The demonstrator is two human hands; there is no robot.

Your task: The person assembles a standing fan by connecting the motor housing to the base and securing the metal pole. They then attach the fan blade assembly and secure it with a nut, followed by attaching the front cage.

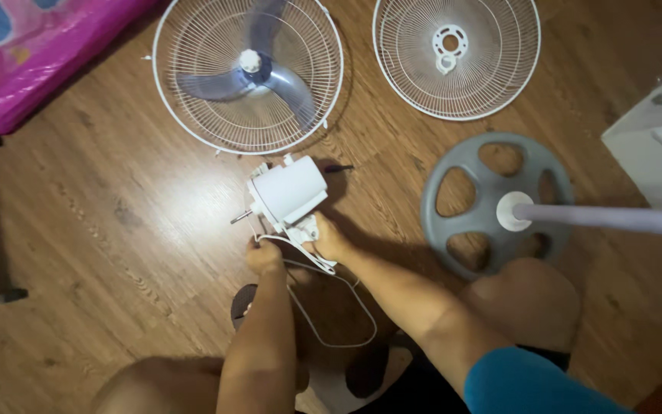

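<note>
Holding a white fan motor housing (pixel 289 192) low over the wooden floor (pixel 101 230), the person works with both hands at its lower end. The right hand (pixel 329 239) has its grip closed on the neck bracket under the housing, steadying it, while the left hand (pixel 263 255) pinches the white power cord (pixel 331 307) where it leaves the unit; the cord loops down between the knees. The motor's bare shaft (pixel 240 218) points toward the left. Beyond it on the floor lie a wire guard with the grey-blue blade (pixel 258 73) resting in it, and a second, empty wire guard (pixel 457 57) to its right. The round grey base (pixel 496 203) with its pale pole (pixel 614 220) lies to the right, near the right knee.

The step in hand looks like handling the motor unit by itself, apart from guards and stand, with attention on the cord or the neck fitting. A next move would need the right hand to keep the housing from turning while the left frees or routes the cord without kinking it.
</note>
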